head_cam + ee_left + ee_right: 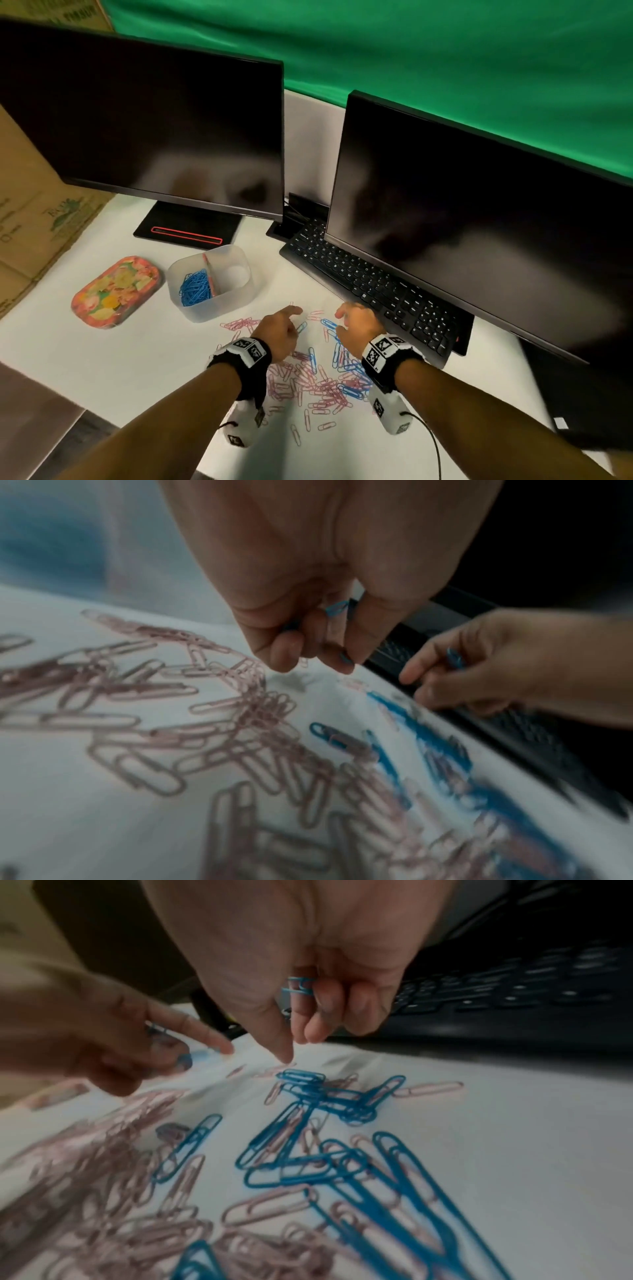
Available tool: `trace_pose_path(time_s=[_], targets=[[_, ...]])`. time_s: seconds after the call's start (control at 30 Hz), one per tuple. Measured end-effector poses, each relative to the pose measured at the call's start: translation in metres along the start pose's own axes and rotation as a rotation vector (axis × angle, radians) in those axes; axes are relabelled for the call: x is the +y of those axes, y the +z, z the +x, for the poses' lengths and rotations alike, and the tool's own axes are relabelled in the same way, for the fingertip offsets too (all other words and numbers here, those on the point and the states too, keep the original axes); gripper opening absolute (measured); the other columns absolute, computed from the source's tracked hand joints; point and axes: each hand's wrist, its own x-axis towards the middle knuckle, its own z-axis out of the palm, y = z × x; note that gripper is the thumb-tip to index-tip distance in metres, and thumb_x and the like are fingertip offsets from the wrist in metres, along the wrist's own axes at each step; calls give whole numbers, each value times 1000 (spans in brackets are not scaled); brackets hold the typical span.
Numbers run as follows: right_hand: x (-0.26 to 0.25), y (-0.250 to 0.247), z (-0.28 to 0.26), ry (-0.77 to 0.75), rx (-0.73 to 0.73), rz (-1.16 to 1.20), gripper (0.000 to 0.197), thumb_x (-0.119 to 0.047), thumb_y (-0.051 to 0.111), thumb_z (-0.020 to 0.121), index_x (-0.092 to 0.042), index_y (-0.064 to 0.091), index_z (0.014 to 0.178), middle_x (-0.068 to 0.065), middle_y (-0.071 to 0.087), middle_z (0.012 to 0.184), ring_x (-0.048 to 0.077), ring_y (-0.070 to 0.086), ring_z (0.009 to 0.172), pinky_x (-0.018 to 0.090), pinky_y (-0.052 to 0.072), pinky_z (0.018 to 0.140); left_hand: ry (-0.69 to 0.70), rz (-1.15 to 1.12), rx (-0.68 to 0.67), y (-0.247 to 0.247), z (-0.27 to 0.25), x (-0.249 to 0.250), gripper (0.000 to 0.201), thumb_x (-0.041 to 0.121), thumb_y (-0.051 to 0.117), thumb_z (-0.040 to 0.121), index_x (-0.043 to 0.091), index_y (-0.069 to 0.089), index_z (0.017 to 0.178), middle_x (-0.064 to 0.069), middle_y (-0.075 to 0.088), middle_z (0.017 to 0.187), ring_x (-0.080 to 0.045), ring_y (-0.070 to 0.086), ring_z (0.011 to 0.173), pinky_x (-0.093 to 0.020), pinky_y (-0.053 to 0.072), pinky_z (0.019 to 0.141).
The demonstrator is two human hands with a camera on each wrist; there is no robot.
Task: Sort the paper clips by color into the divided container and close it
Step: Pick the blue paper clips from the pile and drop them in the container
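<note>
Pink paper clips (pixel 310 382) and blue paper clips (pixel 344 363) lie mixed in a loose pile on the white table. My left hand (pixel 279 330) hovers over the pile's far left side with its index finger stretched out, and its curled fingers hold blue clips (pixel 337 608). My right hand (pixel 356 323) is at the pile's far right, thumb pointing down at a blue cluster (pixel 301 1077), with blue clips (pixel 298 985) tucked in its curled fingers. The translucent divided container (pixel 239 298) stands open at the far left, with blue clips (pixel 195 287) in its left compartment. Its floral lid (pixel 116 291) lies beside it.
A black keyboard (pixel 370 291) runs just behind and right of my right hand. Two dark monitors (pixel 154 120) (pixel 479 212) stand at the back. Cardboard boxes (pixel 34 222) line the left side. A black cable (pixel 433 442) trails from my right wrist.
</note>
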Motion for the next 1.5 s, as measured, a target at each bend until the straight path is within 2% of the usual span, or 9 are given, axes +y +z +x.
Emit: trace_pose_path(time_s=[0.13,0.33,0.47,0.63,0.83,1.07,1.27,1.37,1.5], targets=[[-14,11,10,-87,-75,-264,40,-19,59,88,-19,51,127,2,47,132,22,56,117,31,48,94,-255,-634,0,-7,2,6,34,-7,42,82,13,69,87,-4,39,55,-15,32,43,-20,23,46],[-19,22,11,-47,-94,-341,32,-7,57,88,-14,58,119,9,58,124,24,59,113,31,53,90,-312,-1063,-60,-12,-5,16,24,-5,32,75,8,51,66,-7,44,62,-19,41,50,-24,26,49],[-19,19,12,15,-114,-267,29,-3,55,87,-10,63,113,12,63,119,27,63,108,30,54,84,-268,-759,-44,-2,-5,19,33,1,47,80,19,57,55,-5,46,64,-18,41,54,-23,32,51],[-15,20,9,83,-82,-171,25,-4,55,87,-9,63,110,11,64,117,27,63,107,32,56,84,-163,74,15,17,-7,19,4,23,67,78,20,64,80,-1,67,89,-20,60,82,-24,46,67],[-3,7,-1,33,50,81,15,-17,54,90,-10,67,95,12,70,99,29,65,95,25,48,73,-157,362,0,35,-2,21,25,31,63,83,13,67,99,-8,70,101,-28,66,95,-32,54,79],[10,-15,-3,104,86,545,13,-12,68,84,-5,70,94,8,68,91,18,62,83,22,49,78,-147,285,-29,32,-2,21,19,21,52,88,10,64,99,-9,68,103,-28,64,95,-31,52,76],[0,-41,-15,183,-56,1046,3,-4,62,87,-4,66,88,11,64,77,10,31,50,16,23,39,-63,-112,96,17,-5,25,18,13,52,87,25,57,74,3,66,80,-20,61,78,-22,46,66],[-14,-46,-19,182,-91,1166,8,-4,63,87,-1,64,95,15,62,83,9,37,53,18,26,42,-99,-458,72,4,-7,28,13,10,51,90,15,60,83,0,68,71,-21,62,69,-33,55,62],[-44,-53,-18,156,-171,1259,12,-6,64,86,-4,63,98,16,64,91,11,49,60,21,37,50,-132,-762,129,-20,-16,33,18,4,49,93,13,62,102,-1,64,71,-15,43,58,-25,36,54]])
